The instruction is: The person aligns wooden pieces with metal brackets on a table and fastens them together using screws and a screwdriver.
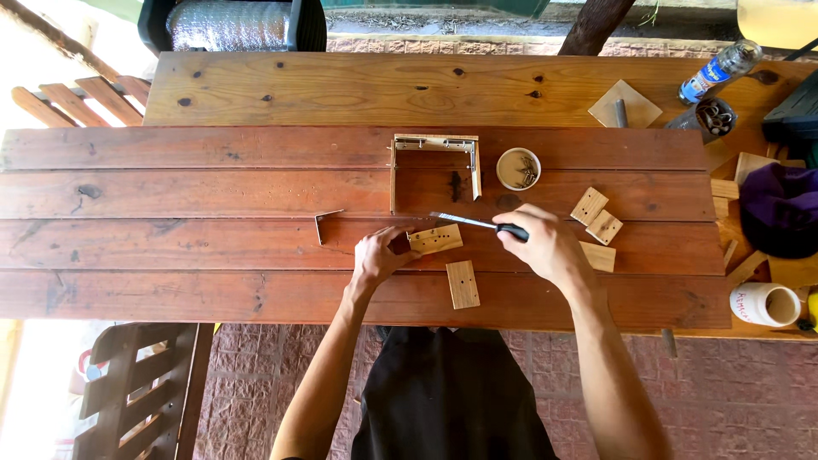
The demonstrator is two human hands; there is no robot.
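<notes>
a long workbench (213, 196) of dark red planks is seen from above, with a paler board (341, 89) lying behind it. near the middle of the planks a small three-sided wooden frame (434, 166) with metal corner brackets is set, and just right of it stands a round cup of screws (518, 168). a loose metal bracket (325, 223) lies to the left, apart from the hands. two small drilled blocks (596, 216) rest to the right, and one more block (463, 284) lies near the front edge.

the left hand (377, 255) is closed on a small wooden block with holes (435, 239), which is pressed flat on the plank, just in front of the frame. the right hand (545, 247) is wrapped around the black handle of a screwdriver (477, 223); its shaft is pointed to the left, above the block.

it is judged that a fastening step is in hand: the block is being steadied while the tool is brought to it. for the next move, the tip would need to be set exactly on one hole, and the block must be kept from sliding.
</notes>
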